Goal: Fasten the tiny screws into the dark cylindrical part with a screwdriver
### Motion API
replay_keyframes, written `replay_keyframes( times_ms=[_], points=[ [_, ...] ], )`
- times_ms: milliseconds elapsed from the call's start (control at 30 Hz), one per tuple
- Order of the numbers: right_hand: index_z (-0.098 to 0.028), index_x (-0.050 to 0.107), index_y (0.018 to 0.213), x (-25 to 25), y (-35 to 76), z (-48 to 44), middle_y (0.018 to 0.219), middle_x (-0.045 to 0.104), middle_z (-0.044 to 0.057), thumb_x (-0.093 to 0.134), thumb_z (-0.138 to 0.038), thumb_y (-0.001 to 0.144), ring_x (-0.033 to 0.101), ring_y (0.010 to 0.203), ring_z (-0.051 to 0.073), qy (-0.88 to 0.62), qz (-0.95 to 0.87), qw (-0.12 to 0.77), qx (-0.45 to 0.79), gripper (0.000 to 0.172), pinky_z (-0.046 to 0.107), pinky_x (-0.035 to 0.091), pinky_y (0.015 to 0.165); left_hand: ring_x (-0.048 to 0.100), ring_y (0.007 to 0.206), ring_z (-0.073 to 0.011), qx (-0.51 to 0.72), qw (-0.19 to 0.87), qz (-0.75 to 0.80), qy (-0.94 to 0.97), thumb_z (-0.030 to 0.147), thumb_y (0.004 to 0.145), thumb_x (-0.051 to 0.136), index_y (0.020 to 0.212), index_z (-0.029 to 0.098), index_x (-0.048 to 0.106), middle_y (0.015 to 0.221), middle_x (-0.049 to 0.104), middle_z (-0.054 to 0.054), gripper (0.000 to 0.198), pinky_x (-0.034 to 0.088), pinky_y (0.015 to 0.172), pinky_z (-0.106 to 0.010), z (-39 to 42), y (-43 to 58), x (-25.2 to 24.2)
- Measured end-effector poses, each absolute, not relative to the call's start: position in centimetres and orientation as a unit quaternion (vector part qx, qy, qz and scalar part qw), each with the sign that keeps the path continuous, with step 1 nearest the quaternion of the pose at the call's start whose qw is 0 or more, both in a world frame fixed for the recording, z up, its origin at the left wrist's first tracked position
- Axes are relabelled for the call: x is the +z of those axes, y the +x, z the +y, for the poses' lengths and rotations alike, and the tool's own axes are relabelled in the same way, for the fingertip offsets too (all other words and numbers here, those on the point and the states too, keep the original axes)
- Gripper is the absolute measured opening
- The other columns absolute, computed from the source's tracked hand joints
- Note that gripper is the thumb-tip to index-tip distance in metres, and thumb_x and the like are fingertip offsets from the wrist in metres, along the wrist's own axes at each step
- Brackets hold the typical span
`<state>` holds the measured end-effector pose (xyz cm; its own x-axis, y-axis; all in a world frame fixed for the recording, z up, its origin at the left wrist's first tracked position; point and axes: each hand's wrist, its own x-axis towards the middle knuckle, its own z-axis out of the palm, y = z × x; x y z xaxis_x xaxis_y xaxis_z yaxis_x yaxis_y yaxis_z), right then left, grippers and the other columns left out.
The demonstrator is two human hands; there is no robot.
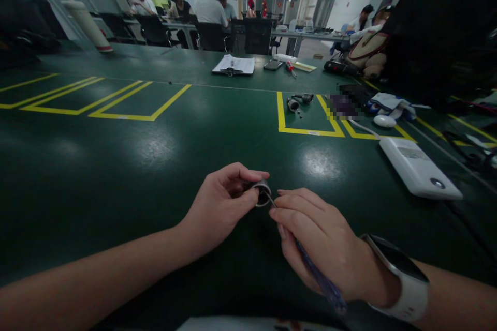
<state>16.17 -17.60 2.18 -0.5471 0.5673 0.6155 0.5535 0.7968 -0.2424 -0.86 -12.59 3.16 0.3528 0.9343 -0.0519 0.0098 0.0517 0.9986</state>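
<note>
Near the middle of the green table, my left hand [219, 207] is closed round a small round metal part [263, 199], whose hollow end faces my right hand. A slim tool with a thin metal shaft and a translucent purple handle [320, 279] is pinched in my right hand [320, 238]. The tool's tip reaches into the opening of the metal part; the very end is hidden inside. A watch with a white strap [413, 295] is on my right wrist.
Metal parts [294, 104] lie in a yellow-taped box beyond my hands. A white device [421, 168] with a cable is at the right. Further back are a clipboard [234, 65], a phone [273, 64], a screwdriver [290, 69] and a tumbler [88, 26]. Several people sit in the background.
</note>
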Motion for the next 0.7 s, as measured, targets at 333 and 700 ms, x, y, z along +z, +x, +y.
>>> replay_keyframes(
  times_ms=[333,700],
  points=[
    [-0.009,0.057,0.094,2.33,16.24,-17.95,0.082,0.065,0.012,0.044,-0.003,0.080,0.061,0.082,0.022,-0.323,-0.879,0.347,0.044,0.021,0.038,0.053,0.075,0.067,0.086,-0.0168,0.401,0.578,0.429,0.567,0.011,0.069,0.063,0.073,0.016,0.061,0.095,0.072,-0.004,0.007,0.052,0.082,-0.031,-12.69,-0.84,3.27],
    [-0.013,0.056,0.097,2.95,16.08,-17.77,0.086,0.063,0.010,0.044,-0.003,0.082,0.057,0.079,0.020,-0.367,-0.841,0.370,0.145,0.022,0.035,0.050,0.069,0.064,0.099,-0.0185,0.379,0.600,0.421,0.565,0.008,0.066,0.067,0.086,0.016,0.063,0.110,0.067,-0.006,0.022,0.049,0.091,-0.031,-13.06,-0.89,3.32]
  ],
)
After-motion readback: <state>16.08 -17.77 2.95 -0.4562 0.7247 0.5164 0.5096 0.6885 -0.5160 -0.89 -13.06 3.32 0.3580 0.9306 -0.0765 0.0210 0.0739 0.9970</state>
